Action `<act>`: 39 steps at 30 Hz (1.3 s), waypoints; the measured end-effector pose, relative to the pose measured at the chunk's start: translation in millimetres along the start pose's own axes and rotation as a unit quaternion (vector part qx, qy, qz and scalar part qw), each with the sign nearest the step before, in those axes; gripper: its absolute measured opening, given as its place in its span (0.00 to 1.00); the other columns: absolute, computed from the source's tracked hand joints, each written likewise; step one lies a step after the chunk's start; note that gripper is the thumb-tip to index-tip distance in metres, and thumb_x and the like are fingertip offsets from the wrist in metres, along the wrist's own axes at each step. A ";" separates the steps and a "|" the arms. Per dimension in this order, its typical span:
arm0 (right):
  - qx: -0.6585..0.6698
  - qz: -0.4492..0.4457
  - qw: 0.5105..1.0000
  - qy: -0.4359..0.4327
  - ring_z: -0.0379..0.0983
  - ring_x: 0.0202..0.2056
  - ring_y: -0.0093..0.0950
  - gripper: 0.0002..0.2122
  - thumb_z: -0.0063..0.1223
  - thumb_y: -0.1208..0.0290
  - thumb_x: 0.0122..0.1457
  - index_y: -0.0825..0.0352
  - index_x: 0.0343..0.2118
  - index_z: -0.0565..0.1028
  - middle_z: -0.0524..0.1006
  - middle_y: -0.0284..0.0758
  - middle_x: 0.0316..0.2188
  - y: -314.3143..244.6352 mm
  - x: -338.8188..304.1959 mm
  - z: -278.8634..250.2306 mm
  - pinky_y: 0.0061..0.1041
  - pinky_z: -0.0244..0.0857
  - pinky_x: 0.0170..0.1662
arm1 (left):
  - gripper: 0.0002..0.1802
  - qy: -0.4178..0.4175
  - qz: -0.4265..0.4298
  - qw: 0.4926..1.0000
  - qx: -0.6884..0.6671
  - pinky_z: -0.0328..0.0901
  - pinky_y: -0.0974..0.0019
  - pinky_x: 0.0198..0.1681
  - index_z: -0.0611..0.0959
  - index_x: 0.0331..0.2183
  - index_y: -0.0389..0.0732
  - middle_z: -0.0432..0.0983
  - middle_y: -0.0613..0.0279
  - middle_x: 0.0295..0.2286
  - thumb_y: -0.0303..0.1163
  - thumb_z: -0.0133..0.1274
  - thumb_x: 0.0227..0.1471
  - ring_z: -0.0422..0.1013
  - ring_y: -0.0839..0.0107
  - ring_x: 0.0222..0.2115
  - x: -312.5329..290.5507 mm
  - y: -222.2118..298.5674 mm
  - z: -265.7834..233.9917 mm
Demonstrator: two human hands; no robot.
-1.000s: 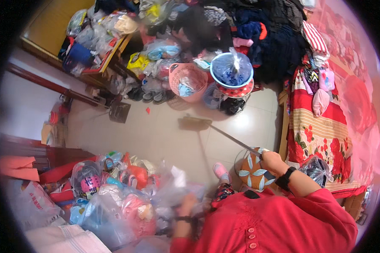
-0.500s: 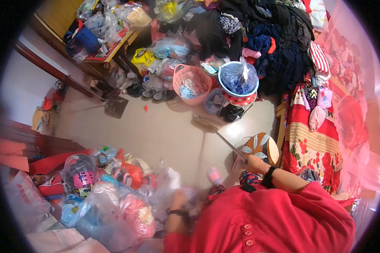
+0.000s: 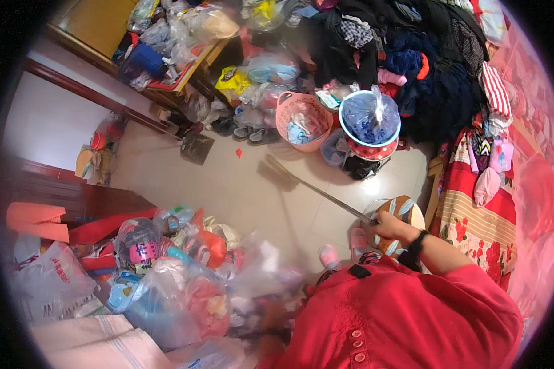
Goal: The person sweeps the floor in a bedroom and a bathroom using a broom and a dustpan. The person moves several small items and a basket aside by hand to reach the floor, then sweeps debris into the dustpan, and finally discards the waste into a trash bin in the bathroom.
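Note:
My right hand [image 3: 389, 225], with a black band on the wrist, is closed around the thin handle of a broom [image 3: 321, 194]. The handle slants up and left across the tiled floor to the broom head [image 3: 276, 172], which rests on the tiles. Behind my hand stands a round stool with an orange, blue and white pattern [image 3: 406, 206]. My feet in pink slippers [image 3: 330, 256] are just below the handle. My left hand [image 3: 269, 345] is only a blur low down among plastic bags, and its fingers cannot be made out.
A heap of filled plastic bags [image 3: 166, 277] lies at lower left. Across the floor stand a pink basket [image 3: 301, 120], stacked basins holding a bag [image 3: 369, 120], shoes and a dark dustpan [image 3: 197, 147]. Clothes [image 3: 425, 67] pile up behind; a red floral bed [image 3: 483, 221] is on the right.
The view has swung a little, and the broom head has shifted slightly over the tiles. My right hand keeps its hold on the handle. My left arm has sunk lower into the bags.

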State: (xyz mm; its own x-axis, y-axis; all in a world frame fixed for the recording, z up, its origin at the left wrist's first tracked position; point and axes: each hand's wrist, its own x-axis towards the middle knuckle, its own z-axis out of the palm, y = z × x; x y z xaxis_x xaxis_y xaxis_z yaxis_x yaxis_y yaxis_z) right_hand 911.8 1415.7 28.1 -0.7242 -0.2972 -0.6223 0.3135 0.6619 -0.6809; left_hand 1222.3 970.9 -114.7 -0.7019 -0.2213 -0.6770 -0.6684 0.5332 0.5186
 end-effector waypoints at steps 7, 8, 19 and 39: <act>0.180 0.266 0.938 -0.131 0.63 0.10 0.21 0.16 0.42 0.61 0.61 0.70 0.25 0.71 0.69 0.32 0.13 57.1 -112.8 -67.1 0.20 0.57 0.11 | 0.14 -0.025 -0.032 0.999 -0.024 0.66 0.65 0.30 0.80 0.27 0.36 0.75 0.59 0.21 0.38 0.51 0.45 0.71 0.67 0.26 -35.0 9.9 47.0; 0.215 0.295 0.920 -0.145 0.63 0.10 0.21 0.16 0.41 0.61 0.61 0.69 0.24 0.71 0.69 0.31 0.13 68.8 -104.6 -65.6 0.21 0.58 0.12 | 0.14 -0.023 -0.035 0.999 -0.028 0.66 0.64 0.30 0.80 0.27 0.36 0.75 0.58 0.22 0.38 0.51 0.45 0.71 0.67 0.26 -38.6 12.2 50.5; -0.061 -0.079 0.960 -0.260 0.68 0.19 0.24 0.15 0.51 0.68 0.48 0.64 0.40 0.71 0.70 0.32 0.19 96.7 -62.3 -34.7 0.22 0.60 0.19 | 0.18 -0.024 -0.019 0.998 -0.047 0.66 0.60 0.32 0.79 0.28 0.38 0.75 0.56 0.24 0.44 0.54 0.43 0.72 0.61 0.28 -7.5 27.8 51.8; 0.070 0.201 0.950 -0.230 0.66 0.19 0.23 0.15 0.42 0.61 0.60 0.69 0.38 0.72 0.72 0.32 0.21 35.8 -19.7 -6.8 0.23 0.59 0.20 | 0.12 -0.013 0.240 0.926 0.292 0.66 0.65 0.29 0.77 0.26 0.36 0.73 0.60 0.22 0.37 0.54 0.48 0.69 0.72 0.25 126.5 -6.7 -37.3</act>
State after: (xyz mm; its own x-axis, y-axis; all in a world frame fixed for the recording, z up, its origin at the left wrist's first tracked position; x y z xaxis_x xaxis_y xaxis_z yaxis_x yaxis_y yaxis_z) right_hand 933.1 1449.9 18.7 -0.1945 -0.3306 -0.9235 0.6089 0.6975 -0.3779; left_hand 1128.8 908.8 -184.3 -0.8721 0.1716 -0.4582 -0.0284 0.9171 0.3975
